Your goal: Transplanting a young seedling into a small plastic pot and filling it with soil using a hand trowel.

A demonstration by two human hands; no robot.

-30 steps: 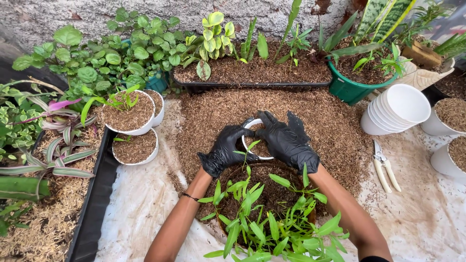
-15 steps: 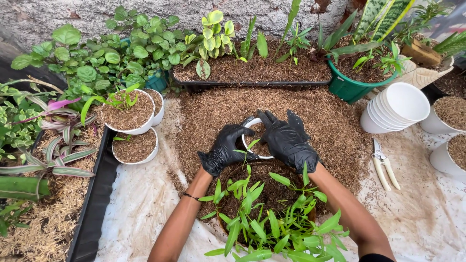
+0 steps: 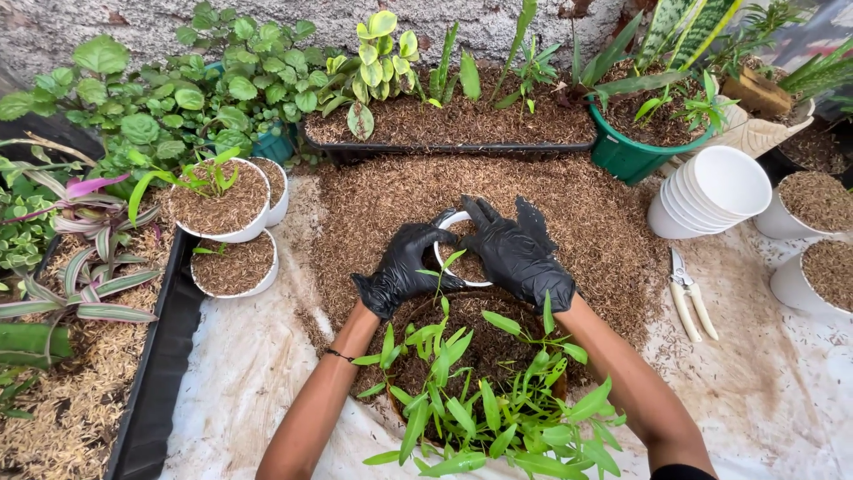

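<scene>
Both my hands wear black gloves and cup a small white pot (image 3: 447, 219) that sits on a heap of brown husk mix (image 3: 373, 213). My left hand (image 3: 404, 269) holds the pot's left side. On the right side and over the top lies my right hand (image 3: 518, 252), its fingers pressing on the husk inside. A thin green seedling (image 3: 442, 267) stands in the pot between my hands. Just in front of the pot is a larger pot of green leafy plants (image 3: 480, 400).
White pots filled with husk (image 3: 222, 209) stand at the left. A stack of white pots (image 3: 711, 191) lies on its side at the right, with pruning shears (image 3: 689, 293) near it. A green pot (image 3: 631, 156) and a black planter tray (image 3: 444, 147) stand behind.
My hands have shifted only slightly around the small white pot; the fingers of the right hand press a little further over its top.
</scene>
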